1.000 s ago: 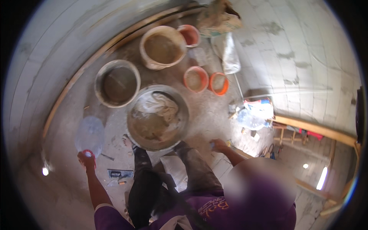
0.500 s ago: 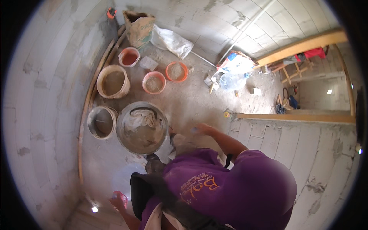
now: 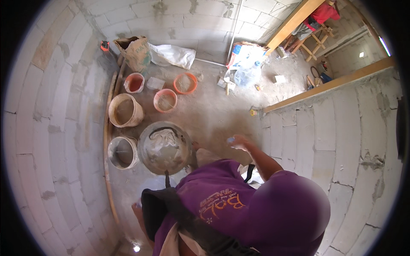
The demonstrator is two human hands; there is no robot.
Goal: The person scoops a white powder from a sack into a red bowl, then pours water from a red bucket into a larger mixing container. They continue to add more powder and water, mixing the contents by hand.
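My right hand (image 3: 240, 142) is raised at the right of my body, its fingers closed on a small blue object (image 3: 231, 139) whose kind I cannot make out. Low on the left, my left hand (image 3: 137, 209) is partly covered by a black strap or bag (image 3: 153, 209), so its fingers and anything in them are unclear. In front of me stands a large round basin (image 3: 186, 149) with grey, wet-looking material and a pale crumpled cloth or sack (image 3: 163, 138) in it. Neither hand touches the basin.
Two pale buckets (image 3: 136, 112) stand left of the basin. Beyond are orange tubs (image 3: 175, 99), a red-filled bucket (image 3: 136, 83), a paper sack (image 3: 136, 55) and a clear water jug (image 3: 247, 76). Block walls (image 3: 316, 128) enclose me. A person in red (image 3: 322, 15) is near a wooden trestle (image 3: 317, 42).
My view has turned, shifting the room in the picture. My right hand still has the blue object. The pink item seen at my left hand earlier is out of sight.
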